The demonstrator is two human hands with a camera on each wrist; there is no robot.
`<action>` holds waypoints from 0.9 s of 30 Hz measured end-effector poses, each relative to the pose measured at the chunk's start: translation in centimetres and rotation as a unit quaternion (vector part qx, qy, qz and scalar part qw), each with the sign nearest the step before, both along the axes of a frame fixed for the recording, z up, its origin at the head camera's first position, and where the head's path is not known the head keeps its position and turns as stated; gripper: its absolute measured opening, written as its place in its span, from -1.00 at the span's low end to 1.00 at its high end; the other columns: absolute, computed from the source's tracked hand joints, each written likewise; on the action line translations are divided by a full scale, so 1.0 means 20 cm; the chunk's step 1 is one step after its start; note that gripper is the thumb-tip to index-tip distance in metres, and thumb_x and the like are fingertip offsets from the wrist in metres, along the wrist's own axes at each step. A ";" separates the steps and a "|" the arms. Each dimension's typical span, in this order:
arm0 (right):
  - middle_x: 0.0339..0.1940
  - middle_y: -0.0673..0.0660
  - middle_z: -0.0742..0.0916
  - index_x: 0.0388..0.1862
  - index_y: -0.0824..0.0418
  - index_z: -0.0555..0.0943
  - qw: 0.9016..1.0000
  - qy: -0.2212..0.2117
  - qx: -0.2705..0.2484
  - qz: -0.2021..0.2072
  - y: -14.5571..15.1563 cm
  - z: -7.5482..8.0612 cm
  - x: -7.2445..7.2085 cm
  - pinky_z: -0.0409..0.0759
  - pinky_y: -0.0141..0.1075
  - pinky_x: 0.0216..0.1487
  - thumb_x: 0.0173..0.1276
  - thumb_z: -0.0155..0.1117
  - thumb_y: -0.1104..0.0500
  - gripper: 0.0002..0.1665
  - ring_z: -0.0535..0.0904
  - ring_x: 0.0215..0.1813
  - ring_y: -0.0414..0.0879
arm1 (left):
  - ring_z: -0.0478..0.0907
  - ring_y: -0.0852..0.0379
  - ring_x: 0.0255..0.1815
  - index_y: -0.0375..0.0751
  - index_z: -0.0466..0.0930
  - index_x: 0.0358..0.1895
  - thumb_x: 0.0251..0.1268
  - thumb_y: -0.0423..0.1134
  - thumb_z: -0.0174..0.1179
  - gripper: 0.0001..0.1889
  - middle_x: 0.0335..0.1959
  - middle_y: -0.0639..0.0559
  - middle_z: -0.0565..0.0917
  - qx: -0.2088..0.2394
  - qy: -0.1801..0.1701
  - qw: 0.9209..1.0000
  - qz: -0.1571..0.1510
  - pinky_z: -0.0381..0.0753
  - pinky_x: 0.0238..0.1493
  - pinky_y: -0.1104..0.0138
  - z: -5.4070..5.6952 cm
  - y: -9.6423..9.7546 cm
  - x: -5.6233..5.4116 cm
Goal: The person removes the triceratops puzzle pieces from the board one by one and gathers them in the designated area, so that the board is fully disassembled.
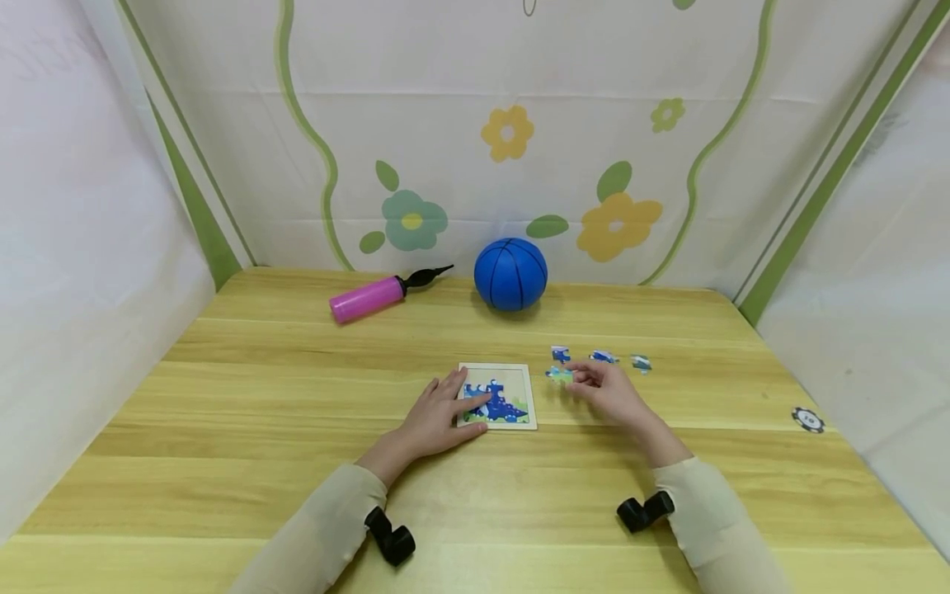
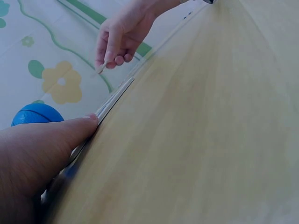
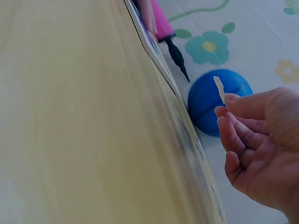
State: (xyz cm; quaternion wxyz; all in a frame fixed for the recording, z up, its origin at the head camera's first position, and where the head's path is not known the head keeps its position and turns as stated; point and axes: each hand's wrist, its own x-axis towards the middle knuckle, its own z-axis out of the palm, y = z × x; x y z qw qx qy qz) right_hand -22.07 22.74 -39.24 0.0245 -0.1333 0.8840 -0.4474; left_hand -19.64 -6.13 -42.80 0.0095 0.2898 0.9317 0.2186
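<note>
A square jigsaw tray (image 1: 494, 365) with a pale rim lies flat on the table. Joined pieces showing a blue dinosaur (image 1: 506, 408) fill its lower part. My left hand (image 1: 434, 419) rests over the tray's left side, fingers spread and fairly straight; in the left wrist view its thumb (image 2: 81, 128) lies on the tray's edge. To the right of the tray, my right hand (image 1: 614, 398) pinches a jigsaw piece (image 3: 219, 88) between thumb and fingers, raised off the table. The piece's green and light-blue face (image 1: 560, 375) shows in the head view.
Loose jigsaw pieces lie beyond the right hand: one dark blue (image 1: 560, 354), one blue and white (image 1: 604, 356), one greenish (image 1: 641, 362). Toward the back are a blue ball (image 1: 510, 274) and a pink hand pump (image 1: 369, 299). A poker chip (image 1: 807, 420) sits near the right edge.
</note>
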 end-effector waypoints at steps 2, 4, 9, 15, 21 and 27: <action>-0.36 0.15 0.57 -0.02 0.39 0.47 1.000 0.003 -0.002 0.001 0.05 0.01 0.00 0.44 -0.36 -0.35 0.15 0.18 0.29 -0.61 0.44 -0.31 -0.03 | -0.21 -0.03 0.32 0.20 0.24 0.22 0.14 0.23 -0.10 -0.45 0.32 -0.19 -0.09 -0.001 -0.001 1.000 0.000 -0.23 0.20 0.04 0.00 0.00 0.00; -0.35 0.16 0.57 -0.01 0.40 0.45 1.000 0.006 -0.001 -0.001 0.11 0.01 0.01 0.44 -0.39 -0.36 0.16 0.18 0.29 -0.60 0.44 -0.30 -0.03 | -0.22 -0.02 0.32 0.21 0.23 0.22 0.13 0.23 -0.10 -0.45 0.33 -0.18 -0.09 -0.002 -0.003 1.000 0.000 -0.23 0.20 0.04 0.01 0.00 0.00; -0.30 0.20 0.56 0.01 0.41 0.44 1.000 0.018 0.011 -0.016 0.26 0.01 0.02 0.45 -0.41 -0.35 0.18 0.17 0.26 -0.58 0.44 -0.28 -0.03 | -0.21 -0.03 0.32 0.20 0.23 0.22 0.14 0.22 -0.09 -0.45 0.33 -0.19 -0.10 -0.003 -0.005 1.000 -0.001 -0.22 0.20 0.04 0.01 0.00 0.00; -0.28 0.22 0.56 0.03 0.39 0.43 0.999 0.022 0.022 -0.039 0.43 -0.01 0.03 0.45 -0.41 -0.38 0.19 0.16 0.19 -0.55 0.44 -0.30 -0.13 | -0.20 -0.04 0.31 0.19 0.23 0.23 0.14 0.21 -0.09 -0.45 0.32 -0.20 -0.09 -0.004 -0.001 1.000 -0.004 -0.21 0.20 0.03 0.01 0.00 0.00; -0.28 0.21 0.55 0.06 0.39 0.41 0.997 0.018 0.036 -0.066 0.58 -0.03 0.04 0.44 -0.42 -0.38 0.20 0.16 0.13 -0.50 0.43 -0.33 -0.20 | -0.21 -0.03 0.32 0.20 0.23 0.22 0.14 0.22 -0.09 -0.45 0.32 -0.19 -0.08 -0.003 0.000 1.000 -0.002 -0.20 0.20 0.03 0.01 0.00 0.00; -0.31 0.22 0.55 0.03 0.44 0.41 0.995 0.026 0.052 -0.079 0.66 -0.05 0.05 0.43 -0.42 -0.42 0.22 0.13 0.17 -0.53 0.42 -0.36 -0.22 | -0.21 -0.02 0.32 0.21 0.23 0.22 0.14 0.23 -0.11 -0.44 0.32 -0.19 -0.08 -0.005 0.004 1.000 -0.001 -0.20 0.20 0.03 0.00 0.00 0.00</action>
